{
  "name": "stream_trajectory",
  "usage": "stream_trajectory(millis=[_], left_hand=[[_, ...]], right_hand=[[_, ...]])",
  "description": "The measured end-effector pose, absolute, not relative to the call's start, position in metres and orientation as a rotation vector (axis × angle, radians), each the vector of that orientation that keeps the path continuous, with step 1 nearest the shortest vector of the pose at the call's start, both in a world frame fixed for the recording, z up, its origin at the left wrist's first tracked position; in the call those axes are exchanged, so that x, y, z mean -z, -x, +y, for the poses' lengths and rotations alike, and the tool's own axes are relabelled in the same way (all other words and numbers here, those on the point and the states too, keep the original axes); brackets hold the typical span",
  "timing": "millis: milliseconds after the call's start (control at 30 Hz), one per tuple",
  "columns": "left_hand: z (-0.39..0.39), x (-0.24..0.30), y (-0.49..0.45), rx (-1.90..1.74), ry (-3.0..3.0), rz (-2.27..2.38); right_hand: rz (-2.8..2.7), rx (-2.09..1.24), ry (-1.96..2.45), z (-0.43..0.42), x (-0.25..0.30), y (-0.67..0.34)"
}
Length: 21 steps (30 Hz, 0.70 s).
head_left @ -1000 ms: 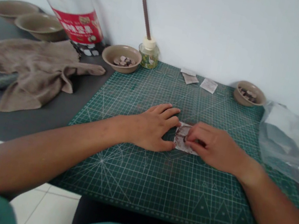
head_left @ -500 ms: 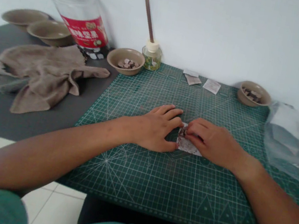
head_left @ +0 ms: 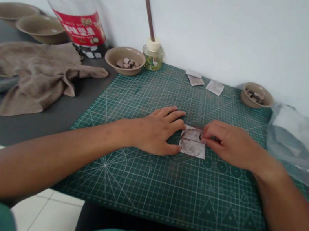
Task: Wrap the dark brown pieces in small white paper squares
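A small white square of paper with brown smudges and a dark line across it lies on the green cutting mat. My left hand rests on the mat with spread fingers, thumb and a fingertip at the paper's left edge. Over the right edge of the paper, my right hand has its thumb and fingers pinched together. Something small and dark shows at those fingertips, too small and partly hidden to name.
Bowls of small pieces stand at the back left and back right. Paper squares lie between them. A reed diffuser, a clear jar, a brown cloth and a plastic bag surround the mat.
My right hand has slid rightward across the paper, uncovering more of its smudged surface. My left hand stays at the left edge. The whole view has shifted slightly.
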<state>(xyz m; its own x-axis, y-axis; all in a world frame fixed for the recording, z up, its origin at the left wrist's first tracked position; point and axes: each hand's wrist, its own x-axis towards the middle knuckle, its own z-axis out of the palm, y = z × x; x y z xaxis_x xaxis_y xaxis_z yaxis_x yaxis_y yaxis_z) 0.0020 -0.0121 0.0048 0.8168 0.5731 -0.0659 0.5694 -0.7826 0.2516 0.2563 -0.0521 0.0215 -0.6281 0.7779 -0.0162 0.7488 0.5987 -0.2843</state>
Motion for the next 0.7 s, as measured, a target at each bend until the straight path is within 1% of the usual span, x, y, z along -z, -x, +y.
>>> stream_trajectory(millis=[67,100,233,267,433,500,600,633,700], left_hand=[[-0.012,-0.004,-0.002,-0.027,-2.743,0.866],[-0.012,-0.003,-0.002,-0.031,-2.745,0.862],[-0.011,-0.001,0.0,-0.038,-2.749,0.872],[-0.01,-0.001,0.0,-0.033,-2.747,0.873],[-0.011,-0.003,0.0,-0.027,-2.737,0.863],[-0.011,-0.004,0.0,-0.036,-2.742,0.859],[-0.011,-0.003,0.0,-0.048,-2.747,0.864],[-0.011,-0.003,0.0,-0.046,-2.746,0.869],[-0.011,-0.003,-0.001,-0.035,-2.742,0.868]], right_hand=[[-2.731,-0.564,1.187,-0.055,-0.021,-0.254],[-2.729,-0.589,1.144,-0.056,-0.02,-0.251],[-2.612,-0.417,1.274,-0.049,-0.019,-0.251],[-2.608,-0.439,1.298,-0.047,-0.019,-0.254],[-2.685,-0.734,1.09,-0.052,-0.022,-0.255],[-2.661,-0.694,1.067,-0.051,-0.02,-0.251],[-2.556,-0.5,1.28,-0.043,-0.019,-0.256],[-2.548,-0.485,1.316,-0.042,-0.02,-0.258],[-2.581,-0.558,1.288,-0.043,-0.022,-0.261]])
